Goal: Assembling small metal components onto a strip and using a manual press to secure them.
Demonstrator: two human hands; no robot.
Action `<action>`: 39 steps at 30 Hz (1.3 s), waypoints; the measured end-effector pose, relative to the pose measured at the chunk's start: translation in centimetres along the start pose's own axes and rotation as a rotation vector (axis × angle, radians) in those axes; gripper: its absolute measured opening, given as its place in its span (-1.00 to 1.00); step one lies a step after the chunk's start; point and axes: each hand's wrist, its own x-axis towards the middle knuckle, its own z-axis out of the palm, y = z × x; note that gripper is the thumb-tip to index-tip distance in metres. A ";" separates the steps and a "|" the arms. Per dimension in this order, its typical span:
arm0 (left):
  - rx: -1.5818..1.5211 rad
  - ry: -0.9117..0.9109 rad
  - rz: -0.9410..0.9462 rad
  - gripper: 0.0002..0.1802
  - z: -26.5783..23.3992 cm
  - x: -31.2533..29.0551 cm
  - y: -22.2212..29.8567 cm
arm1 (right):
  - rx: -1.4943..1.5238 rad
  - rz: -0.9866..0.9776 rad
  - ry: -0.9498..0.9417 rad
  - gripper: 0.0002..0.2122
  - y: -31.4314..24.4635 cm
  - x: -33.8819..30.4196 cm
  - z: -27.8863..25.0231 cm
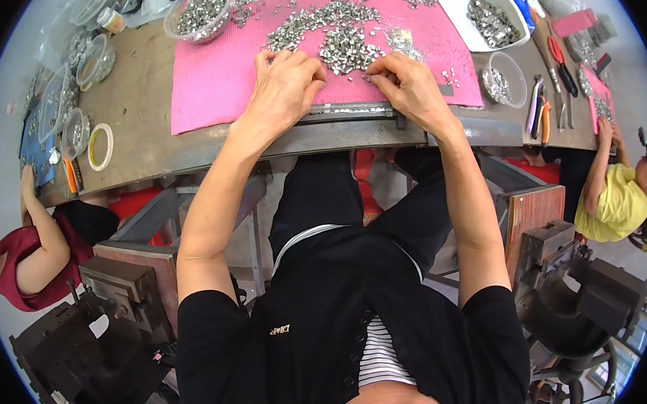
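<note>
Small shiny metal pieces (346,48) lie heaped on a pink textured mat (210,82). My left hand (285,87) rests at the left of the heap, its fingers curled down and partly hidden under the back of the hand; what they hold, if anything, does not show. To the right of the heap, my right hand (409,87) has thumb and forefinger pinched together at the near edge of the pieces. Something tiny sits at those fingertips, too small to make out. Between my wrists, a narrow metal rail (343,113) runs along the table's near edge.
A clear round tub (199,15) of metal pieces stands far left, a white tray (453,1) far right. Nearer right are a small clear tub (513,76), pliers (535,104) and red-handled cutters (559,58). A tape roll (100,147) lies left. Co-workers sit at both sides.
</note>
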 end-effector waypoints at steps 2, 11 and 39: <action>-0.041 0.039 -0.005 -0.90 0.1 -0.1 0.0 | -0.014 -0.022 0.047 -0.90 0.0 0.1 0.0; -0.098 0.088 -0.008 -0.90 0.4 -0.3 1.0 | -0.200 -0.112 0.068 -0.90 0.6 0.2 1.1; -0.324 0.200 -0.031 -0.80 2.0 -2.5 5.5 | -0.201 -0.425 0.320 -0.86 -1.8 -4.1 4.1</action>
